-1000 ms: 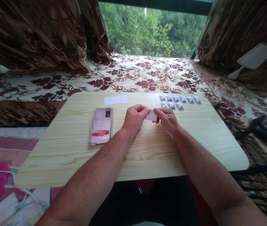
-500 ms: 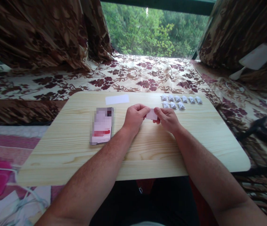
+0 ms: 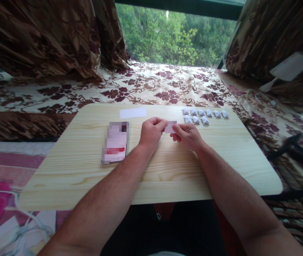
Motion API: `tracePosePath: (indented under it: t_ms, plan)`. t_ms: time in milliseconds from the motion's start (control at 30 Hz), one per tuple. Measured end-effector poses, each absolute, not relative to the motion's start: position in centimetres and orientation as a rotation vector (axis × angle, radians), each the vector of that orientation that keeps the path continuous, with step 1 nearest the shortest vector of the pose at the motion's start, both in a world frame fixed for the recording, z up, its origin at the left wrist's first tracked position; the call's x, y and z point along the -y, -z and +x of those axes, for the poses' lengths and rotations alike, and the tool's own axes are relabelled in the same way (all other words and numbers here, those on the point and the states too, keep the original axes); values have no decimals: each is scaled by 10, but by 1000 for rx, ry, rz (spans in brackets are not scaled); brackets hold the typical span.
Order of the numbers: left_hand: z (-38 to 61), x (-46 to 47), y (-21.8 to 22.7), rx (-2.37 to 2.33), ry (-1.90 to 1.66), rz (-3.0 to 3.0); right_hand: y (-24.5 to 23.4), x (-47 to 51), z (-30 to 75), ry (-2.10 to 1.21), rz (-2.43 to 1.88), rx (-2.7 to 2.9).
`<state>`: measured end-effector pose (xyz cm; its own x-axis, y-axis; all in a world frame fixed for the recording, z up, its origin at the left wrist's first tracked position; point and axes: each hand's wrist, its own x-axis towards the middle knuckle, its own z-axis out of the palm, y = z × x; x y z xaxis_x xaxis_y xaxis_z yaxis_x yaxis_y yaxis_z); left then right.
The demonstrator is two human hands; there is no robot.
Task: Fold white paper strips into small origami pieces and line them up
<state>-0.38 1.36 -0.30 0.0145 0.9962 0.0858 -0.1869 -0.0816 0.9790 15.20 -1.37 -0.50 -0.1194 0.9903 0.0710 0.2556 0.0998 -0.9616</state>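
A small piece of white paper (image 3: 170, 127) is held above the middle of the wooden table (image 3: 178, 170). My left hand (image 3: 152, 131) pinches its left edge between thumb and fingers. At its lower right corner, my right hand (image 3: 188, 134) grips it with the thumb on top and the fingers curled beneath. Just beyond my right hand, several small folded paper pieces with raised points (image 3: 200, 112) sit in two rows. A flat white paper strip (image 3: 132, 112) lies near the table's far edge, left of my hands.
A smartphone (image 3: 115, 143) lies left of my left forearm. Past the far edge is a floral-covered ledge (image 3: 167, 83) below a window. A white lamp (image 3: 291, 67) stands at the right. Cables and papers (image 3: 20, 231) lie at lower left.
My right hand has shifted slightly left and down along the paper, now at its lower corner. More of the paper shows between my hands. My left hand has barely moved.
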Motion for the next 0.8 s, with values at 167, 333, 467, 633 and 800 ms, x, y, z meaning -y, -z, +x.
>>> tracePosePath:
  t_ms: [167,333,467,633,800]
  plan:
    - [-4,-15,5,-1017,-1326,1142,7,12,152,-1029,-1314,1520]
    - [-4,-16,6,-1031,-1359,1145,8,12,153,-1060,-1272,1575]
    - [-5,-15,5,-1028,-1355,1120,9,12,153,-1092,-1301,1552]
    - [-4,-12,2,-911,-1315,1097,6,12,154,-1102,-1268,1502]
    - [-2,-11,3,-861,-1314,1092,4,14,153,-1198,-1214,1495]
